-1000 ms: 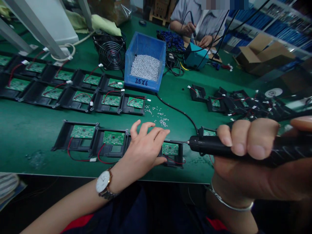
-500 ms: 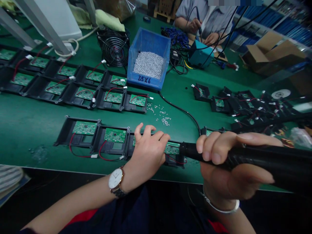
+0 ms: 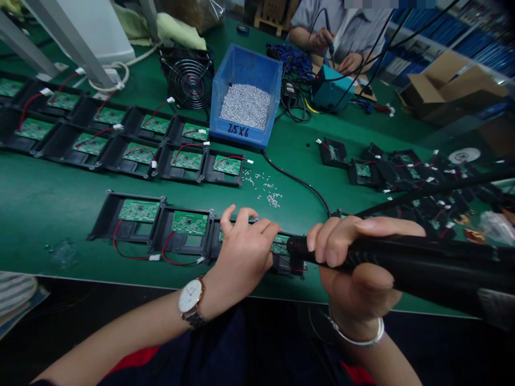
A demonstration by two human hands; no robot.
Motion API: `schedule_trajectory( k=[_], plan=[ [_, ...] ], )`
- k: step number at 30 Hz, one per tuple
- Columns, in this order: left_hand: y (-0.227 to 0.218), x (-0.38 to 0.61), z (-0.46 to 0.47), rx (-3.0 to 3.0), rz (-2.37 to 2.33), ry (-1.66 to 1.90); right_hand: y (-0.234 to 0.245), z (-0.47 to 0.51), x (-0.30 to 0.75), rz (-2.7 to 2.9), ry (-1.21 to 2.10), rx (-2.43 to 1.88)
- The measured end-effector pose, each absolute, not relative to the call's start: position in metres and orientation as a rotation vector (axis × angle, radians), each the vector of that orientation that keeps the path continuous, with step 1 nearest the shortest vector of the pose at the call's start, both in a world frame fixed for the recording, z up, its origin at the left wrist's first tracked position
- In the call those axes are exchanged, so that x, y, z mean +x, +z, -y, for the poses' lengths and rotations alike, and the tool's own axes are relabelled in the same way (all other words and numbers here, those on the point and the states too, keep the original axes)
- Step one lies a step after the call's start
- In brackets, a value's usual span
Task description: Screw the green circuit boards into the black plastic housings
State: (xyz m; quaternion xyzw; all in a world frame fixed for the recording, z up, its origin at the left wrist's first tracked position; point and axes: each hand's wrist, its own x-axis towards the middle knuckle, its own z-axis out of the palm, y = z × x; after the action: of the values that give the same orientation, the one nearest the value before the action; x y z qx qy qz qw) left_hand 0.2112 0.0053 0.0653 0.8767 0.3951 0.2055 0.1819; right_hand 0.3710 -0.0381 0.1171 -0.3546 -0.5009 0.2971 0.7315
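My right hand (image 3: 354,262) is closed around a black electric screwdriver (image 3: 410,265), whose tip points left at a green circuit board (image 3: 284,245) in a black plastic housing near the table's front edge. My left hand (image 3: 243,249), wearing a wristwatch, rests on the neighbouring housing, fingers curled and pressed down on it. Two more housings with boards (image 3: 189,224) lie in a row to the left. Loose small screws (image 3: 267,194) are scattered just behind my hands.
A blue bin of screws (image 3: 244,95) and a black fan (image 3: 188,78) stand at the back. Rows of housings with boards (image 3: 100,142) fill the left; a pile of them (image 3: 406,174) lies right. Another person's hands (image 3: 336,51) work at a teal soldering station.
My right hand has brought the screwdriver leftward and lower, its tip now at the board beside my left hand. My left hand's fingers have curled in and pressed down.
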Motion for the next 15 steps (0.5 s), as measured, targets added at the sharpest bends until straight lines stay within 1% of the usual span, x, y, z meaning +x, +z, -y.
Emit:
schedule_trajectory(
  k=[6,15],
  plan=[
    [0.064,0.214,-0.002,2.462,-1.166,0.596,0.117,0.037,0.37,1.229,0.742,-0.746],
    [0.064,0.213,-0.005,2.45,-1.174,0.578,0.111,0.027,0.368,1.207,0.811,-0.725]
  ],
)
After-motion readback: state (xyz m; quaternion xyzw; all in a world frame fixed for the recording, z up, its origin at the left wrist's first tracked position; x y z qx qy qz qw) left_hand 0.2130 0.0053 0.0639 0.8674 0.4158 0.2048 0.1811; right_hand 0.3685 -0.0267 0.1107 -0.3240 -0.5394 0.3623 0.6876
